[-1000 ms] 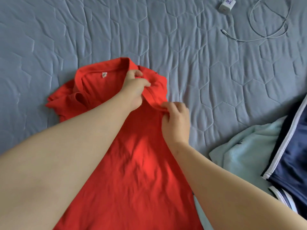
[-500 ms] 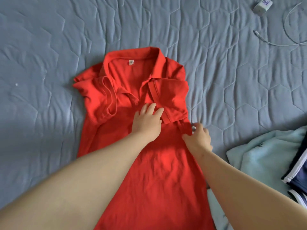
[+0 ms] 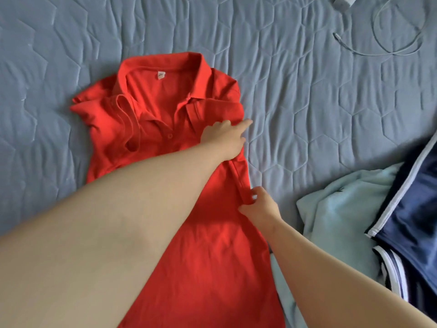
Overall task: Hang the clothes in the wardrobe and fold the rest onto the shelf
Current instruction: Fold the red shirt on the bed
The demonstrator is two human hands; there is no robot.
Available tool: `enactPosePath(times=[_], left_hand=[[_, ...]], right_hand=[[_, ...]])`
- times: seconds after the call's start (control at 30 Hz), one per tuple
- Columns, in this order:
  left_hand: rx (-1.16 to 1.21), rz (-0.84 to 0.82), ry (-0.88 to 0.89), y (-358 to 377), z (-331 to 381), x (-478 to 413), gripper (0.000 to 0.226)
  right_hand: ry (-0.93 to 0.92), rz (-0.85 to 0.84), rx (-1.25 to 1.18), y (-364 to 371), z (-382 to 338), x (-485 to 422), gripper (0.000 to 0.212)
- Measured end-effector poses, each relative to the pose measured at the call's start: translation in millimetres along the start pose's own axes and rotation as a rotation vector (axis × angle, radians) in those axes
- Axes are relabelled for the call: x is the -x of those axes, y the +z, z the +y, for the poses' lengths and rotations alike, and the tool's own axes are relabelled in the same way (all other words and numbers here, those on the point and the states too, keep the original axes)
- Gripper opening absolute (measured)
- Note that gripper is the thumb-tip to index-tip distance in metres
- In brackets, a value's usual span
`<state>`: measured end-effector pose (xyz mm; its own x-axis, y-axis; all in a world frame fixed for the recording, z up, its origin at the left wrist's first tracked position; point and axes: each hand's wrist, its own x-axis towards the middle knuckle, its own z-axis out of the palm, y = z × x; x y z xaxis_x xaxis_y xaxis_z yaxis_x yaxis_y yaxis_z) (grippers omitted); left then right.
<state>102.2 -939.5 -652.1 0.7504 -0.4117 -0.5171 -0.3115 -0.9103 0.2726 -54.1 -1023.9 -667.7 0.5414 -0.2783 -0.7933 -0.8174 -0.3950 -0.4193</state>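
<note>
**Left hand (image 3: 223, 138) moving out to the fold line**

Sliding off the chest of the red polo shirt (image 3: 212, 256), it is now pressing the tucked sleeve with its fingers stretched out. The right hand (image 3: 259, 208) is pinching the folded side edge lower down, probably straightening it. The shirt is lying collar-away on the quilted bedspread (image 3: 307, 114). A pale blue garment (image 3: 335, 221) and navy shorts (image 3: 413, 209) are crowding the right, while bare quilt is lying open on the left.

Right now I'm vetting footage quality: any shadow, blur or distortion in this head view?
Head view: soft light, no glare; a bright patch on the red polo shirt with shadow around it; the left hand looks slightly motion-blurred; the wide-angle lens swells the near forearms.
</note>
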Motion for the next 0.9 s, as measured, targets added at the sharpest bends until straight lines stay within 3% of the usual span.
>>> enactPosePath(times=[0.17, 0.3, 0.53, 0.73, 0.9], left_hand=[[-0.045, -0.028, -0.124, 2, -3, -10, 0.039], [0.231, 0.158, -0.183, -7, -12, 4, 0.032], [0.651, 0.319, -0.337, -38, -74, 39, 0.019], [0.923, 0.397, -0.415, -59, -165, 69, 0.022], [1.176, 0.503, -0.517, -58, -239, 86, 0.027]], right_hand=[[-0.007, -0.067, 0.126, -6, 11, -4, 0.011], [-0.017, -0.084, -0.005, -3, 7, 12, 0.01], [-0.121, -0.262, -0.049, 48, -47, 53, 0.078], [-0.157, -0.409, -0.119, 131, -110, 82, 0.093], [-0.164, -0.45, 0.03, 190, -143, 89, 0.092]])
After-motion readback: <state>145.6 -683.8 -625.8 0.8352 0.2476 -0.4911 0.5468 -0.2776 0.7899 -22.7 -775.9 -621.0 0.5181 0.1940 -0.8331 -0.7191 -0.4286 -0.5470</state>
